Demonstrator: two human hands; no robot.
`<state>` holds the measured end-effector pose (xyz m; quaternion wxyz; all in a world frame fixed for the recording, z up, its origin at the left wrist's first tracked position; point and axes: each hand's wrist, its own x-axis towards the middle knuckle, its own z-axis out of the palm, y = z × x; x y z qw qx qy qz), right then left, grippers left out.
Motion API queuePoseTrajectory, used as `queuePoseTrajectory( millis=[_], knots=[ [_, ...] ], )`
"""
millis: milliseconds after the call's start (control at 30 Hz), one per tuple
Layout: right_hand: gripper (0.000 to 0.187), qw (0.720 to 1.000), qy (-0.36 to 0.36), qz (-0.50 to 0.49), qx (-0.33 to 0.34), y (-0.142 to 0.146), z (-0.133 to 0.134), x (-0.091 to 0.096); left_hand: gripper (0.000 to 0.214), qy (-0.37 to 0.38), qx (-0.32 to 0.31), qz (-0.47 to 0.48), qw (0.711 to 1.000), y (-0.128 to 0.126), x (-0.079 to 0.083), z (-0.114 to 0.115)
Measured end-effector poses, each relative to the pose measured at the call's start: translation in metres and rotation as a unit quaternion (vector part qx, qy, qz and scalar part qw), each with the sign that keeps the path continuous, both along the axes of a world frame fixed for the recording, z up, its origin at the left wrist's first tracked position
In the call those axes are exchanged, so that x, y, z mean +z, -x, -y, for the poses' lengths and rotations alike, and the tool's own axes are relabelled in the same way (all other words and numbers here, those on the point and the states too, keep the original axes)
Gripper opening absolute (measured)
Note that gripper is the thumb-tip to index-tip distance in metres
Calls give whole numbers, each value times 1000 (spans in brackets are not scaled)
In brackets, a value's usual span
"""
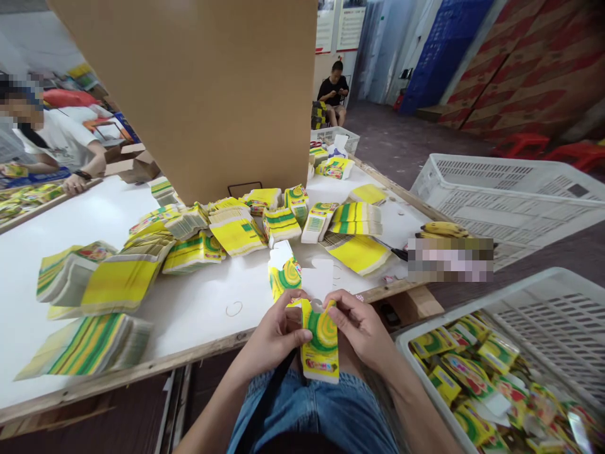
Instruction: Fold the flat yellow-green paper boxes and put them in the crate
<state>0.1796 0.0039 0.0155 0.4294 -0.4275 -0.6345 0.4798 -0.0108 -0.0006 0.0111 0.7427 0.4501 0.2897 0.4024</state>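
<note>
Above my lap, at the table's front edge, I hold a yellow and green printed carton (320, 347) between both hands. My left hand (278, 325) pinches its left side, with the thumb on the front face. Fingers of my right hand (354, 321) grip the upper right corner, close to a pale flap at the top. Just beyond my left hand, another yellow and green carton (285, 274) lies on the table with its white flap pointing away from me. What sits behind the held carton is hidden.
Bundles of flat cartons (236, 227) spread over the white table (198, 315). A tall cardboard sheet (203, 94) stands behind them. At right, a white crate (534, 296) holds many cartons; another crate (501, 189) stands beyond, near bananas (442, 229). A person (61, 139) works at left; another sits farther back.
</note>
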Motion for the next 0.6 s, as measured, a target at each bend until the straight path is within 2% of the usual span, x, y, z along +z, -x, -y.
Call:
queuePoseTrajectory(
  millis=[67,133,200,267,300,433,467,600],
  knots=[
    [27,998,-43,39,-21,-1,-2,-1,69,14,6,17,1000,-2,-5,1],
    [24,997,-52,39,-50,0,-3,-4,83,23,14,19,999,-3,-9,1],
    [19,994,-30,-4,-108,1,-4,-8,77,20,19,4,1000,-4,-12,0],
    [27,986,1,-48,-162,0,-3,-11,60,2,26,-30,999,-4,-15,-3],
    [31,985,18,-59,-163,-1,-3,-11,54,-8,31,-52,998,-5,-16,-4],
    [34,994,96,-40,-30,-3,-4,-8,48,-31,48,-109,992,-7,-18,-5],
    [34,995,101,-19,-20,-3,-4,-7,48,-34,46,-109,992,-8,-18,-5],
    [31,989,62,105,-80,-2,-7,-8,49,-47,24,-94,994,-9,-16,-2]
  ],
)
